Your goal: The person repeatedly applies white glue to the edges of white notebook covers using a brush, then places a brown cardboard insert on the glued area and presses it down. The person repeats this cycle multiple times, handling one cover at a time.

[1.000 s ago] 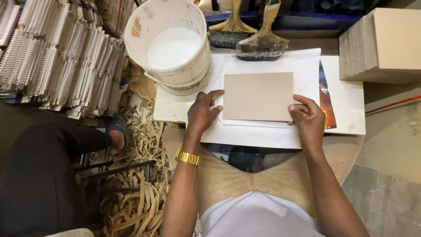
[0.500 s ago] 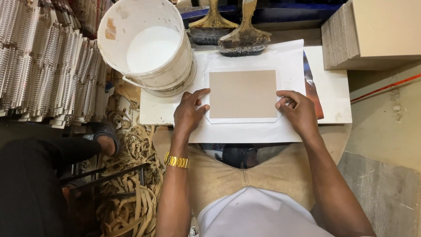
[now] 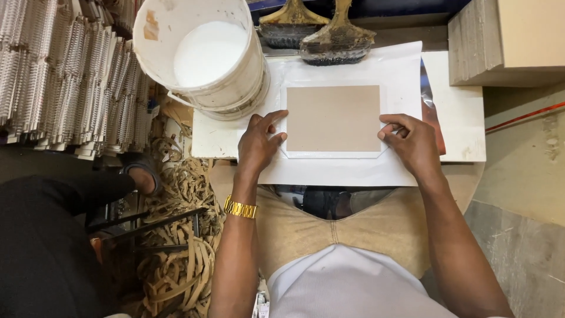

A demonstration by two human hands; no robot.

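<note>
Closest to the camera are the person's white shirt and tan trousers. The left arm wears a gold bracelet [image 3: 240,208] at the wrist.

The left hand [image 3: 259,143] lies flat on a white sheet [image 3: 341,168], with its fingers spread a little and their tips touching the left edge of a brown card [image 3: 333,118]. The right hand [image 3: 414,143] has its fingers curled, and their tips press on the right edge of the card. Neither hand is closed around anything.

The brown card is a plain rectangle. It lies flat in the middle of the white sheet, on the white worktop [image 3: 462,126]. Its long side runs from left to right, between the two hands, and its edges line up with the edges of the sheet. A pale folded shape with cut corners shows around the card.

To the left, on the floor, lies a heap of tan strips [image 3: 176,259], and a dark-clothed leg of another person is beside it.

Farther off, a white bucket [image 3: 203,56] holding white liquid stands at the left corner of the worktop. Two wide, dirty brushes [image 3: 318,32] lie just past the sheet. Rows of white wire spirals [image 3: 65,76] are stacked at far left. A stack of brown boards [image 3: 509,41] sits at far right.
</note>
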